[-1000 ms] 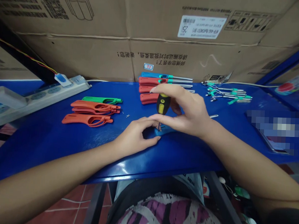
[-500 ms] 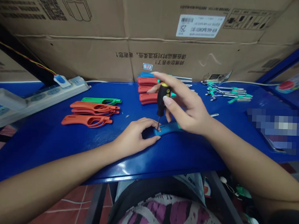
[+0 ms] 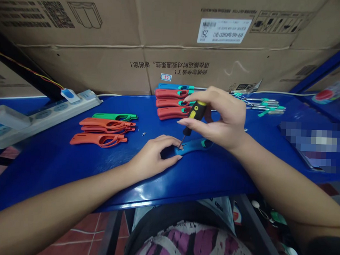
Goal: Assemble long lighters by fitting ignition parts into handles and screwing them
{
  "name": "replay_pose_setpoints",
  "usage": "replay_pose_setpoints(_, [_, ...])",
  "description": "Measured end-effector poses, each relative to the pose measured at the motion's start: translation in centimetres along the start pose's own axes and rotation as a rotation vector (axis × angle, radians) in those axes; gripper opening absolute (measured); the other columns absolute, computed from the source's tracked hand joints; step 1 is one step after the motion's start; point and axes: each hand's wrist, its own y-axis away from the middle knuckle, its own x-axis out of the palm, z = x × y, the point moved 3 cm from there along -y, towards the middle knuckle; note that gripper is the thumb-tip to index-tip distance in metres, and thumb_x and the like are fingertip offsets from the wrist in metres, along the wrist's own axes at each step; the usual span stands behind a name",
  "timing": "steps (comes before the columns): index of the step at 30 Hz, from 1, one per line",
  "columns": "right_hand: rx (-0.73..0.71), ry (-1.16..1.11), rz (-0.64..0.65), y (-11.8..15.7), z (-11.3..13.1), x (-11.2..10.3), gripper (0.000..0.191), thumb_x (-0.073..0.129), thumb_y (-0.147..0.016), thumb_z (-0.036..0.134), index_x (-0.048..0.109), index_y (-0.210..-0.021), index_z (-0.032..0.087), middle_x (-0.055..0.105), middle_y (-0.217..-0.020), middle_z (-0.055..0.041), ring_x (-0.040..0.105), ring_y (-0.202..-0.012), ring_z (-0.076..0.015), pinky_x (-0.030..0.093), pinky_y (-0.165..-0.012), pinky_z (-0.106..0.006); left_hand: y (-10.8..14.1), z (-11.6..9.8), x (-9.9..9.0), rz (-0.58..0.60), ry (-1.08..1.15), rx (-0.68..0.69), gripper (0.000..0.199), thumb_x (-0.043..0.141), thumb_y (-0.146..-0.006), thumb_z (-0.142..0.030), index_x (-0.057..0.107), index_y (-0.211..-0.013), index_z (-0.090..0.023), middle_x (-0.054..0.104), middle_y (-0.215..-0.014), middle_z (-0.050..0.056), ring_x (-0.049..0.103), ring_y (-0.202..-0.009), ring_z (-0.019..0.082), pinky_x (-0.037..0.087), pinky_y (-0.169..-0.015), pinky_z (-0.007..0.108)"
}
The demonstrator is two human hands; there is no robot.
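Observation:
A blue long-necked lighter (image 3: pixel 195 144) lies on the blue table, its handle end toward the left. My left hand (image 3: pixel 155 155) grips that end between thumb and fingers. In my right hand (image 3: pixel 220 118) is a screwdriver (image 3: pixel 196 113) with a black and yellow handle. It leans to the right, and its tip meets the lighter's handle end beside my left fingertips. Part of the lighter's metal tube is hidden behind my right hand. Behind, red lighters (image 3: pixel 170 113) and a blue one (image 3: pixel 171 86) with green triggers lie in a row.
Left on the table (image 3: pixel 123 193) are orange handle shells (image 3: pixel 88 138), a green shell (image 3: pixel 103 116) and small screws (image 3: pixel 144 133). A power strip (image 3: pixel 47 114) lies beyond them. Metal tubes with wires (image 3: pixel 267 108) lie at the back right. A cardboard box (image 3: pixel 105 65) stands behind.
The screwdriver has gone from nearly upright to leaning right, and my right hand has shifted right and opened its grip somewhat. My left hand and the blue lighter stay in place.

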Motion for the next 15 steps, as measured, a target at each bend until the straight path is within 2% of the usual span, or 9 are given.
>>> replay_pose_setpoints(5, [0.073, -0.054, 0.124, 0.28, 0.48, 0.39, 0.039, 0.039, -0.106, 0.037, 0.054, -0.139, 0.023, 0.069, -0.123, -0.0049, 0.071, -0.089, -0.0149, 0.062, -0.083, -0.036, 0.03, -0.09, -0.03, 0.001, -0.010, 0.010, 0.015, 0.073, -0.088, -0.019, 0.067, -0.102, -0.017, 0.073, -0.107, 0.004, 0.068, -0.103, 0.018, 0.052, -0.098, 0.034])
replay_pose_setpoints(9, [-0.044, 0.005, 0.034, 0.27, 0.87, 0.27, 0.036, 0.062, -0.095, 0.045, 0.065, -0.121, 0.019, 0.071, -0.114, -0.0075, 0.071, -0.093, -0.0199, 0.062, -0.085, -0.039, 0.07, -0.16, -0.01, 0.001, -0.018, 0.028, 0.016, 0.072, -0.088, -0.018, 0.067, -0.103, -0.018, 0.074, -0.107, 0.004, 0.068, -0.104, 0.018, 0.052, -0.099, 0.034])
replay_pose_setpoints(12, [-0.042, -0.053, 0.056, 0.11, 0.65, 0.27, 0.032, 0.051, -0.102, 0.037, 0.063, -0.124, 0.018, 0.070, -0.117, -0.0094, 0.069, -0.099, -0.0188, 0.062, -0.086, -0.036, 0.04, -0.12, 0.03, 0.004, -0.007, 0.030, 0.016, 0.072, -0.089, -0.019, 0.067, -0.104, -0.017, 0.073, -0.107, 0.005, 0.068, -0.104, 0.018, 0.052, -0.099, 0.034])
replay_pose_setpoints(15, [0.038, -0.170, 0.155, 0.01, 0.19, 0.42, 0.035, 0.040, -0.106, 0.033, 0.057, -0.132, 0.017, 0.067, -0.123, -0.0084, 0.069, -0.090, -0.0129, 0.062, -0.080, -0.030, 0.02, -0.04, 0.05, 0.004, -0.002, 0.030, 0.016, 0.072, -0.089, -0.020, 0.067, -0.104, -0.017, 0.073, -0.108, 0.005, 0.067, -0.105, 0.018, 0.052, -0.099, 0.033])
